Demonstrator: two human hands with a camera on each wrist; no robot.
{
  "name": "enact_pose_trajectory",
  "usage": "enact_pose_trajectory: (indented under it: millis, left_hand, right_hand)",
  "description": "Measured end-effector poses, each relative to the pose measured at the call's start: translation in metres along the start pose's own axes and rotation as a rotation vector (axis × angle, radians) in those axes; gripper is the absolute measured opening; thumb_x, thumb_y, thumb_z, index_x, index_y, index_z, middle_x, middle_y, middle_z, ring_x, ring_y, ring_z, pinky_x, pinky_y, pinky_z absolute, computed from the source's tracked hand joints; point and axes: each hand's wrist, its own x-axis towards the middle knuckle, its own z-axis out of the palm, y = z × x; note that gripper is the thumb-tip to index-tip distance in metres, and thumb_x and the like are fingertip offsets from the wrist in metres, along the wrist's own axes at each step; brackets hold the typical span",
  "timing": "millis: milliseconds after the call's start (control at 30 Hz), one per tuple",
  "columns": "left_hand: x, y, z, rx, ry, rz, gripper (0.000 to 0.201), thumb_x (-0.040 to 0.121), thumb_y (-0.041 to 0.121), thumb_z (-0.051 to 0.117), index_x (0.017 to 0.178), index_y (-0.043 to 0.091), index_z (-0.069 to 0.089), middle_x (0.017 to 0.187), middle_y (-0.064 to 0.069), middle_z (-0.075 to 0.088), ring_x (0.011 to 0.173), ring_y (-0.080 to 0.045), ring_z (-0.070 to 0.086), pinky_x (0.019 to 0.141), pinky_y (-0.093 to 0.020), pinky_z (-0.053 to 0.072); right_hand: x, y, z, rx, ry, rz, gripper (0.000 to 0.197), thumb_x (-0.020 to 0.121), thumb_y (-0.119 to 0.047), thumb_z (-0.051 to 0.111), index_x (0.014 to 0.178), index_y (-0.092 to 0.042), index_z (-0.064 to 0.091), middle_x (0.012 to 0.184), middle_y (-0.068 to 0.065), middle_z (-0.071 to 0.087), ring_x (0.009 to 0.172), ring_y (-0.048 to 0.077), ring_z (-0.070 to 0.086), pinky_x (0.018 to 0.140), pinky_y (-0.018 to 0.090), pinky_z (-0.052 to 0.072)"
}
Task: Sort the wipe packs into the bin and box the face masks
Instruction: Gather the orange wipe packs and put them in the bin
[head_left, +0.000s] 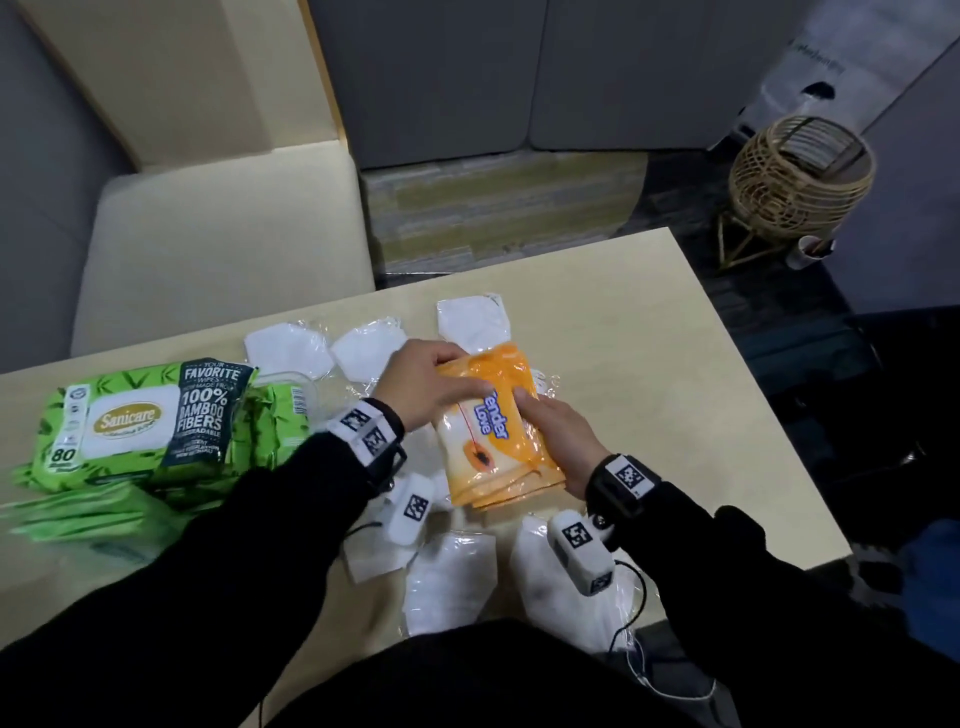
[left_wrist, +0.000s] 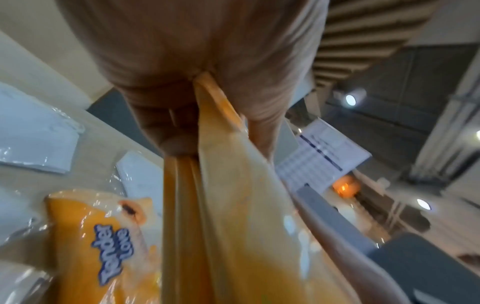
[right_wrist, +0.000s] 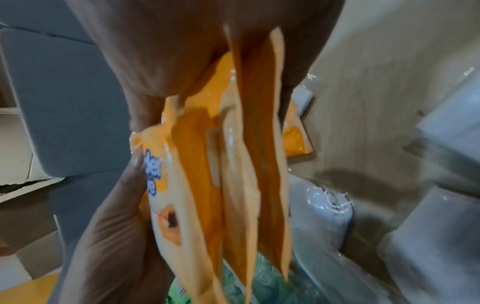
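A stack of orange "Tender Love" wipe packs (head_left: 493, 431) is held just above the middle of the table (head_left: 675, 389). My left hand (head_left: 441, 379) grips its far left corner, thumb on top. My right hand (head_left: 550, 441) grips its near right side. In the left wrist view the left hand (left_wrist: 194, 61) pinches the edges of several orange packs (left_wrist: 233, 205). The right wrist view shows the right hand (right_wrist: 207, 41) clamping the fanned orange packs (right_wrist: 246, 164). Green Sanicare wipe packs (head_left: 140, 421) are piled at the left. White face masks in clear wrappers (head_left: 288, 348) (head_left: 447, 577) lie scattered around the hands.
A beige padded seat (head_left: 223, 244) stands beyond the table's far left edge. A wicker basket on a stand (head_left: 800, 182) sits on the floor at the far right. More masks (head_left: 470, 322) lie behind the orange packs. Bare table surface lies to the right.
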Motion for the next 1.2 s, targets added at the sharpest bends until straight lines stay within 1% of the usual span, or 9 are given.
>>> enact_pose_trajectory:
  millis: [100,233,367,433,633,867,1000,1100,1200]
  left_hand:
    - [-0.010,-0.004,0.021,0.159,0.133,0.028,0.033,0.061,0.050,0.092,0.082,0.031,0.075,0.075,0.014,0.070,0.070,-0.003,0.064,0.064,-0.020,0.047]
    - [-0.012,-0.016,0.033,0.152,0.253,0.113,0.046,0.068,0.055,0.086,0.103,0.033,0.066,0.100,0.012,0.057,0.088,-0.002,0.056,0.079,-0.021,0.047]
    - [0.011,-0.040,0.034,-0.139,0.422,-0.206,0.033,0.094,0.047,0.067,0.115,0.022,0.064,0.114,0.000,0.067,0.106,-0.017,0.064,0.094,-0.033,0.048]
    - [0.025,-0.056,0.040,-0.029,0.322,-0.353,0.045,0.091,0.043,0.070,0.127,0.016,0.062,0.129,-0.006,0.066,0.121,-0.026,0.061,0.102,-0.033,0.045]
    - [0.045,-0.062,0.074,0.565,0.075,-0.337,0.110,0.064,0.064,0.086,0.150,0.021,0.032,0.144,-0.012,0.042,0.134,-0.035,0.045,0.103,-0.049,0.044]
    - [0.051,-0.073,0.071,0.803,0.026,-0.311,0.115,0.053,0.061,0.092,0.144,0.024,0.032,0.141,-0.011,0.037,0.132,-0.033,0.040,0.096,-0.046,0.045]
    - [0.052,-0.076,0.063,0.667,0.067,-0.312,0.096,0.051,0.051,0.097,0.127,0.025,0.045,0.132,-0.003,0.045,0.125,-0.027,0.046,0.097,-0.044,0.046]
    - [0.052,-0.081,0.060,0.363,0.048,-0.363,0.066,0.065,0.037,0.094,0.114,0.024,0.051,0.119,-0.001,0.062,0.102,-0.022,0.059,0.085,-0.036,0.049]
    - [0.046,-0.078,0.055,-0.002,0.112,-0.396,0.063,0.068,0.022,0.094,0.117,0.019,0.056,0.110,0.000,0.066,0.094,-0.018,0.062,0.080,-0.029,0.047]
  right_hand:
    - [-0.007,0.006,0.007,-0.040,-0.078,-0.028,0.028,0.090,-0.040,0.074,0.108,-0.018,0.073,0.097,-0.002,0.079,0.089,0.017,0.074,0.078,0.029,0.058]
    - [-0.012,0.021,0.006,-0.162,-0.121,-0.118,0.024,0.087,-0.012,0.080,0.109,-0.013,0.071,0.096,0.002,0.077,0.088,0.016,0.072,0.082,0.029,0.056]
    - [-0.017,0.030,-0.016,-0.188,0.008,-0.137,0.024,0.086,-0.012,0.081,0.109,-0.012,0.071,0.094,0.000,0.079,0.082,0.010,0.073,0.072,0.019,0.054]
    - [-0.019,0.033,-0.030,-0.191,0.065,-0.129,0.025,0.085,-0.011,0.081,0.108,-0.012,0.071,0.093,0.001,0.080,0.080,0.010,0.074,0.068,0.019,0.054]
    - [-0.020,0.041,-0.057,-0.178,0.161,-0.122,0.034,0.081,-0.009,0.086,0.111,-0.011,0.070,0.099,0.009,0.079,0.086,0.022,0.076,0.073,0.034,0.061]
    - [-0.024,0.043,-0.064,-0.094,0.149,-0.121,0.036,0.081,-0.002,0.083,0.112,-0.013,0.068,0.100,0.009,0.079,0.087,0.025,0.077,0.071,0.036,0.062]
    - [-0.024,0.043,-0.066,-0.062,0.128,-0.097,0.036,0.082,-0.002,0.082,0.114,-0.013,0.068,0.103,0.011,0.079,0.089,0.027,0.077,0.075,0.040,0.062]
    - [-0.021,0.046,-0.067,-0.026,0.109,-0.063,0.044,0.078,-0.005,0.086,0.118,-0.008,0.067,0.107,0.015,0.078,0.094,0.032,0.076,0.078,0.042,0.062]
    - [-0.019,0.046,-0.067,0.007,0.096,-0.022,0.057,0.072,-0.016,0.087,0.124,-0.006,0.065,0.112,0.018,0.076,0.102,0.039,0.074,0.087,0.052,0.061]
